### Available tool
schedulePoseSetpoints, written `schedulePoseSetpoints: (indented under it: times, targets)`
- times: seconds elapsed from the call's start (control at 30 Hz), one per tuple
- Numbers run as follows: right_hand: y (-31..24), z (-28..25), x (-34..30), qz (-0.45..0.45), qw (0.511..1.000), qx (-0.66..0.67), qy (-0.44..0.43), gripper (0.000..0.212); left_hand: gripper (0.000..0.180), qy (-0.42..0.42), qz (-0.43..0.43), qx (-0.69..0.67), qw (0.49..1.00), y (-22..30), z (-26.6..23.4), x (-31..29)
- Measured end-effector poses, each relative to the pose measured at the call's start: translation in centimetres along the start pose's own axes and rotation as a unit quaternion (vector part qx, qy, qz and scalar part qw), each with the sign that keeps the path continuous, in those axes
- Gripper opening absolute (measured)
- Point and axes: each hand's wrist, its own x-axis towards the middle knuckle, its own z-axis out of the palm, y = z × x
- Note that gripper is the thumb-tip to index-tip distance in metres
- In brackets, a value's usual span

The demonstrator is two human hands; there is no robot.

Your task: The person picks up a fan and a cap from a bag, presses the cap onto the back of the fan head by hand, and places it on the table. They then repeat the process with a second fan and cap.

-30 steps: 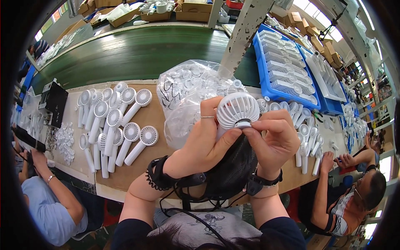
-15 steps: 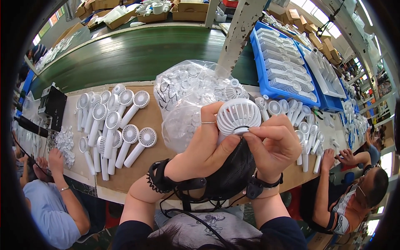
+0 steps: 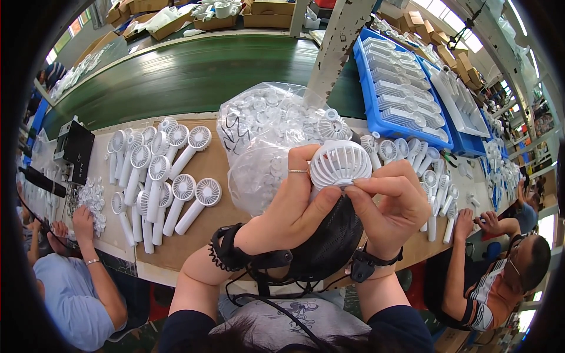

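Note:
In front of my chest I hold a white handheld fan (image 3: 340, 163), its ribbed round grille tilted up. My left hand (image 3: 288, 209) is closed round its left side, with the thumb against the lower edge. My right hand (image 3: 393, 206) pinches a small round white cap (image 3: 343, 183) at the middle of the grille, where the ribs meet. The fan's handle is hidden behind my hands. Just beyond, a clear plastic bag (image 3: 253, 132) full of small round white parts lies on the table, with another fan head (image 3: 332, 127) at its right side.
Several white fans lie in a group (image 3: 159, 167) on the left and others (image 3: 432, 176) on the right of the cardboard-covered table (image 3: 235, 235). A green conveyor belt (image 3: 206, 73) runs behind, beside a chipped post (image 3: 334, 53). Blue crates (image 3: 376, 126) stand back right. People sit on both sides.
The dark ring that showed round the cap is no longer visible, and the cap sits closer to the grille. Both hands and the fan have shifted slightly right.

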Motion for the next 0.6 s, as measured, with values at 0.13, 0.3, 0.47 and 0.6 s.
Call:
schedulePoseSetpoints:
  times: [0.13, 0.3, 0.47, 0.6]
  targets:
    - [0.2, 0.0, 0.1, -0.009, 1.000, 0.005, 0.000, 0.016, 0.039, 0.001, 0.010, -0.012, 1.000, -0.1, 0.1, 0.1]
    - [0.0, 0.2, 0.1, -0.003, 1.000, 0.017, 0.002, 0.017, 0.037, -0.006, -0.006, -0.051, 0.999, 0.8, 0.1, 0.0]
    - [0.0, 0.5, -0.1, 0.014, 1.000, 0.017, 0.001, 0.017, 0.034, -0.005, -0.004, -0.083, 0.997, 0.6, 0.1, 0.2]
    - [-0.1, 0.5, 0.0, 0.030, 0.999, 0.009, 0.009, 0.017, 0.039, -0.013, -0.028, -0.013, 0.999, 0.6, 0.0, 0.1]
